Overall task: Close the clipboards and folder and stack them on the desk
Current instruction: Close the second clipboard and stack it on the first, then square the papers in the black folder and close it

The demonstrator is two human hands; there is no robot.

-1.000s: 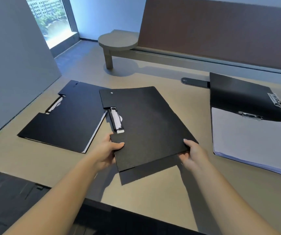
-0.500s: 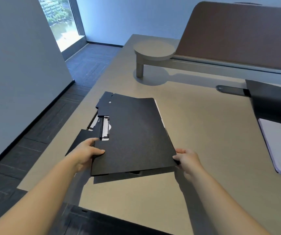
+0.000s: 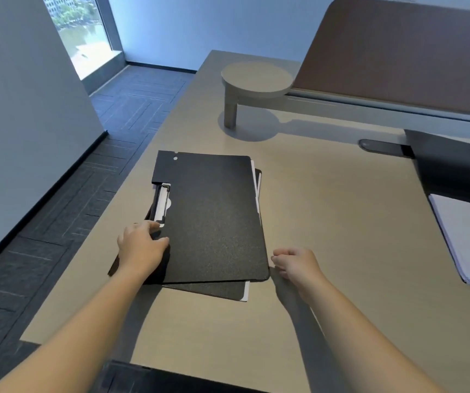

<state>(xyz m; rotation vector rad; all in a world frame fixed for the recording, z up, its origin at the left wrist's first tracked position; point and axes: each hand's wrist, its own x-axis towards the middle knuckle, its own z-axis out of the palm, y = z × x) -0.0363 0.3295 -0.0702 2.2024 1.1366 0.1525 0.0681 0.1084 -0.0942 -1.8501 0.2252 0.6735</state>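
Top clipboard (image 3: 214,217) is laid closed on a second closed clipboard (image 3: 222,290), slightly skewed, near the bench (image 3: 327,251) left edge. Its left edge is pressed by the left hand (image 3: 140,246), fingers flat, nothing gripped. Right hand (image 3: 294,263) is loosely curled, empty, just beside the near right corner. Open folder (image 3: 455,171) is seen far right.

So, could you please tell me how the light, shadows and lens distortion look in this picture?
Head view: daylight from the window at upper left; both arms cast soft shadows rightward on the desk; wide-angle lens bows the desk edges; focus sharp on the top clipboard.
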